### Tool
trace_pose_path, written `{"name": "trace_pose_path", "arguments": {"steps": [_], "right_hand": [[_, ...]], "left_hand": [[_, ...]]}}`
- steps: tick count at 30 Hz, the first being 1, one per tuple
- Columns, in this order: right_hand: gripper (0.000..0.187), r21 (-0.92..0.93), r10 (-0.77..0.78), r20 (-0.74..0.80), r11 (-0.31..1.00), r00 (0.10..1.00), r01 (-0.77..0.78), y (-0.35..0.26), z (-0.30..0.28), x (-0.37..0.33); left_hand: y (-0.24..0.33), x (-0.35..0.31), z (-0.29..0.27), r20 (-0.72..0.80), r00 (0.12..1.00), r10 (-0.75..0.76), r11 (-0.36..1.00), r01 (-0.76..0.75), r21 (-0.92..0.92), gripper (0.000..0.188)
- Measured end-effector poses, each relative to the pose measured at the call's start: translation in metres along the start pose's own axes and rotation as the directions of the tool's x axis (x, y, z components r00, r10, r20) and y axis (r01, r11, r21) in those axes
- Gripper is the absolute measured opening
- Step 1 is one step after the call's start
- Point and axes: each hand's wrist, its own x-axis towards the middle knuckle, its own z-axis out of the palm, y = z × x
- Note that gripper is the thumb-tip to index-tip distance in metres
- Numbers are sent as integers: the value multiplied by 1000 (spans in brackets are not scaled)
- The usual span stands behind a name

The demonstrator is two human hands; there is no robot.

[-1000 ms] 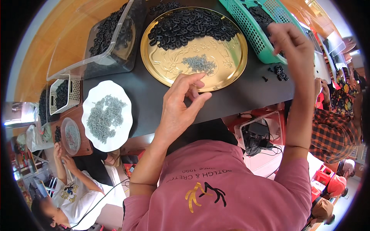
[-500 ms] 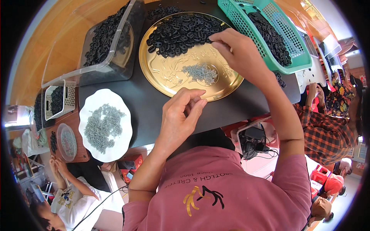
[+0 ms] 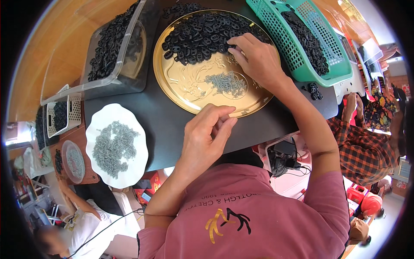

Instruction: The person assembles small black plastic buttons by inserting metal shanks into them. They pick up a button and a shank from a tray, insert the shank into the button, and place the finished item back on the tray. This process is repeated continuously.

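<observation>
A round golden tray (image 3: 172,82) lies on the dark table, with a heap of small black oval pieces with holes (image 3: 198,36) on its far half. Nearer its middle is a small pile of silver-grey, screw-like pieces (image 3: 226,83). My right hand (image 3: 258,60) reaches over the tray from the right, its thumb and bent forefinger at the near edge of the black heap; whatever lies between the fingertips is too small to make out. By the tray's near rim, my left hand (image 3: 205,136) is closed in a pinch, and its contents, if any, are hidden.
A white wavy-edged plate (image 3: 140,162) of grey screw-like pieces sits at left. Behind it stands a clear bin (image 3: 125,84) of black pieces. A green basket (image 3: 336,75) with black pieces is at right. People sit at both sides; cables (image 3: 282,159) lie below the table edge.
My right hand has shifted slightly left along the edge of the black heap. The left hand stays pinched near the tray rim, a little lower in the picture.
</observation>
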Motion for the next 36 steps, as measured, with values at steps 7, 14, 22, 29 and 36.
{"name": "trace_pose_path", "arguments": {"steps": [7,14,22,29,36], "right_hand": [[16,410,199,60,888,978,-206,7,-13,-10],[23,766,373,518,197,770,-612,-1,-37,-15],[26,781,270,620,-122,737,-612,-22,-53,-23],[18,539,385,315,680,868,-497,-8,-45,-28],[12,-27,57,77,998,995,-55,10,-30,-39]], "left_hand": [[1,1,1,-7,1000,-9,1000,9,9,16],[0,1,3,-25,999,-32,999,33,16,15],[-6,-2,5,-35,989,-143,962,131,-240,19],[-10,-3,4,-22,995,-102,979,96,-178,18],[-8,-1,4,-16,998,-61,992,59,-110,18]]}}
